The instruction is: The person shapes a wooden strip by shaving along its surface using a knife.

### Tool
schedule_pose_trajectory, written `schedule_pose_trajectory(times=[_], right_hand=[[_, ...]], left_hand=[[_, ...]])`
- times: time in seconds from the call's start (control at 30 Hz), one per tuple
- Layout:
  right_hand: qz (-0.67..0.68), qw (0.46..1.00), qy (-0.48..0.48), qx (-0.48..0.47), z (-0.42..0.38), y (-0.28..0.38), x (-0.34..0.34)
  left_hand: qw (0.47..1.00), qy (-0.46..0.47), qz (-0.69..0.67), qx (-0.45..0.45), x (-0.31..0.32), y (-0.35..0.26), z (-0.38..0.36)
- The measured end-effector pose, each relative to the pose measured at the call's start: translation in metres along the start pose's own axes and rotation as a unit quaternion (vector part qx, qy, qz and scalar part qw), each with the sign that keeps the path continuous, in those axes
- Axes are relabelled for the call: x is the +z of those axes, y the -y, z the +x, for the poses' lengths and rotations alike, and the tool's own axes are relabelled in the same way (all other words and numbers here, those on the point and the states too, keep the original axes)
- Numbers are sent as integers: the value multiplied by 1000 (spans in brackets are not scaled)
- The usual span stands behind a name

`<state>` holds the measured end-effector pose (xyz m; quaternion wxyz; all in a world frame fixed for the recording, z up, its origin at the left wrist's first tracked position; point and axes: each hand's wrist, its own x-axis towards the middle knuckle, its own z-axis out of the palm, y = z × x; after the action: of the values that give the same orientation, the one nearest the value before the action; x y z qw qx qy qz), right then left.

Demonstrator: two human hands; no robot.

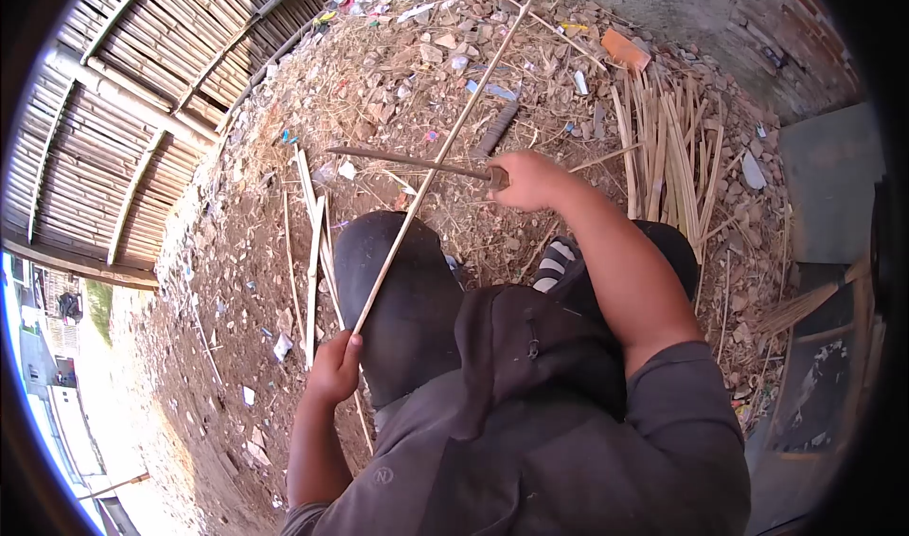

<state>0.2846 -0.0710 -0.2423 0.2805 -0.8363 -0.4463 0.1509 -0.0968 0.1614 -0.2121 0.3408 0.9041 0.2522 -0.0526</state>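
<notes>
My left hand (334, 367) is closed around the lower part of a long thin bamboo strip (476, 89), beside my left knee. The strip slants up and away to the top of the view. In my right hand (532, 180) is the handle of a knife (393, 158), its long narrow blade pointing left. The blade crosses the strip in this view, a little beyond my knees. A tool with a dark handle (499, 127) lies on the ground just past the blade.
Split bamboo strips (668, 148) are heaped at the right, and several more strips (315, 261) lie by my left knee. Rubble and litter cover the ground (237, 318). A bamboo slat wall (123, 138) stands at left, a brick piece (626, 50) near the back wall (663, 6).
</notes>
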Motion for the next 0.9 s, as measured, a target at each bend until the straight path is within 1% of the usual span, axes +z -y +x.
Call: schedule_pose_trajectory(times=[0.07,0.1,0.23,0.33,0.37,0.43,0.47,0.5,0.63,0.73,0.77,0.8,0.87,0.9], right_hand=[[10,999,-43,27,7,2,-11],[4,999,-10,51,7,3,-15],[-140,990,19,-17,-9,41,-13],[-43,997,45,-37,-3,21,-4],[37,999,4,-5,3,8,0],[7,1000,14,23,9,-1,-7],[-5,999,19,37,11,0,-11],[-19,1000,-12,10,11,-2,-5],[-117,993,32,2,-10,51,-16],[-17,999,13,28,2,10,-3],[49,997,8,65,7,-4,-2],[12,998,-5,56,12,-13,-1],[-53,997,-25,40,8,-6,-2],[-56,997,-42,27,5,-3,-1]], left_hand=[[1000,2,3,0,-4,-2,1],[1000,0,6,5,-5,-2,0],[998,-9,55,28,-6,-5,1],[997,-12,72,15,-2,-8,0],[997,-16,70,14,2,-5,0],[995,-39,84,30,4,-4,7],[996,-34,84,26,1,-5,7],[996,-26,84,22,-3,-8,5],[996,-20,88,26,-3,-10,3],[996,-2,92,1,-2,-11,4],[996,-7,86,10,-2,-15,7],[996,-4,86,11,-5,-17,11],[996,6,91,4,-13,-18,10],[995,8,96,-1,-15,-22,8]])
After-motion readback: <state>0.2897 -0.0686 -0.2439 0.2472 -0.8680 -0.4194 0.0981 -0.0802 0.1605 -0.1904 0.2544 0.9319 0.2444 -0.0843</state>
